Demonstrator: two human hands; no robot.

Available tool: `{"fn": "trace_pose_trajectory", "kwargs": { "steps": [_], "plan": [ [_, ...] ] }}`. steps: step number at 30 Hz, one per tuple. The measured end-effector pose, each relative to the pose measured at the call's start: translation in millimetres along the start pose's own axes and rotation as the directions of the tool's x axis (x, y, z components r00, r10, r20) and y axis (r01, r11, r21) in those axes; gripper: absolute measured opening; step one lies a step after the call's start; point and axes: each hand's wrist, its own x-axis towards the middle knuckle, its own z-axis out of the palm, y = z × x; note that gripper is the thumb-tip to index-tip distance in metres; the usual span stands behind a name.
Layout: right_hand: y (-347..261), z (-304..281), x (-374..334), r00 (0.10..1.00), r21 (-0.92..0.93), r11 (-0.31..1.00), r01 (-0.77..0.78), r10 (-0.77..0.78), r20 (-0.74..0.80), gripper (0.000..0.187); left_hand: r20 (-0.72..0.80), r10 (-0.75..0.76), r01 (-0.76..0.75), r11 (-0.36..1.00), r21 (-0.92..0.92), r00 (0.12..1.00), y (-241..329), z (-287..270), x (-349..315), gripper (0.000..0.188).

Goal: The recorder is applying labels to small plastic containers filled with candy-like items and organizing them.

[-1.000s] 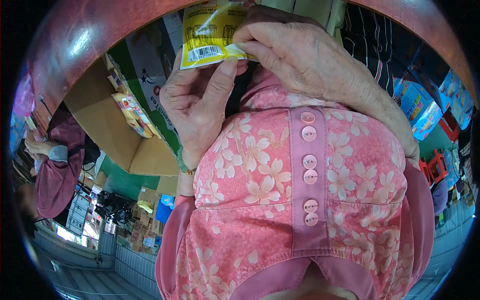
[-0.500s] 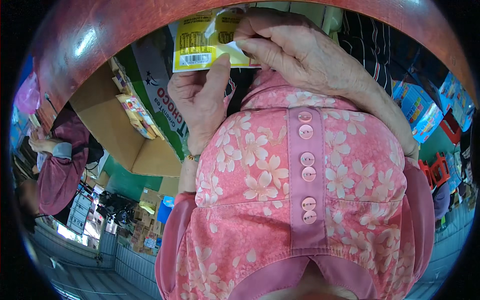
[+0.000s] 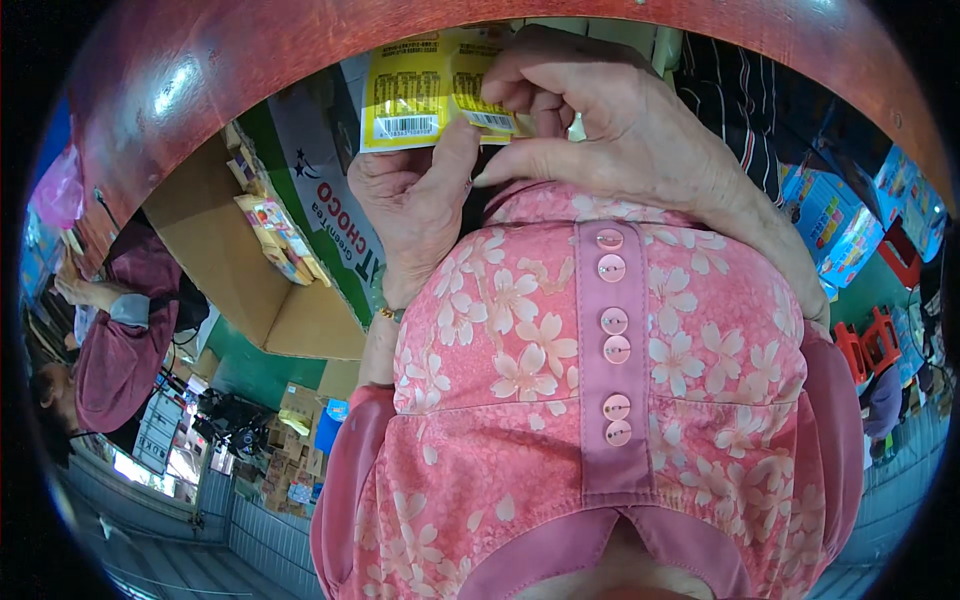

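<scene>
Just under the table edge, my left hand (image 3: 415, 205) is closed on a pair of flat yellow printed packets (image 3: 410, 90), its thumb lying across their lower edge. They sit side by side, shiny, each with a white barcode panel along the bottom. At their right side is my right hand (image 3: 610, 125), thumb and forefinger spread apart. Its forefinger reaches over the right packet, and its other fingers are curled in. Whether those curled fingers touch the packet's back is hidden.
The red-brown table (image 3: 280, 60) curves across the top. At left stands an open cardboard box (image 3: 220, 250) with small yellow packages inside. A person in a dark pink top (image 3: 130, 340) works at far left. Blue printed packs (image 3: 830, 225) and red stools (image 3: 880, 340) are at right.
My right thumb and forefinger have parted from their pinch, the thumb dropping lower. The packets have shifted slightly right and down with my left hand, and the right one's barcode now shows.
</scene>
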Motion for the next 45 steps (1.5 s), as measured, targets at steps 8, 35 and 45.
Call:
{"fn": "trace_pose_trajectory", "kwargs": {
  "steps": [8,35,45],
  "plan": [
    [8,7,-2,0.949,-0.208,0.952,0.224,-0.262,-0.178,0.014,0.024,0.009,-0.010,0.999,0.035,1.000,2,0,2,0.016],
    [-108,-74,-140,0.648,-0.659,0.707,0.258,-0.632,-0.424,0.021,0.044,-0.387,0.389,0.907,-0.164,0.921,-83,-84,58,0.021],
    [-111,-59,-100,0.710,-0.440,0.839,0.320,-0.520,-0.474,0.021,0.474,-0.017,-0.209,0.884,0.419,0.880,91,-53,-19,0.021]
  ]
}}
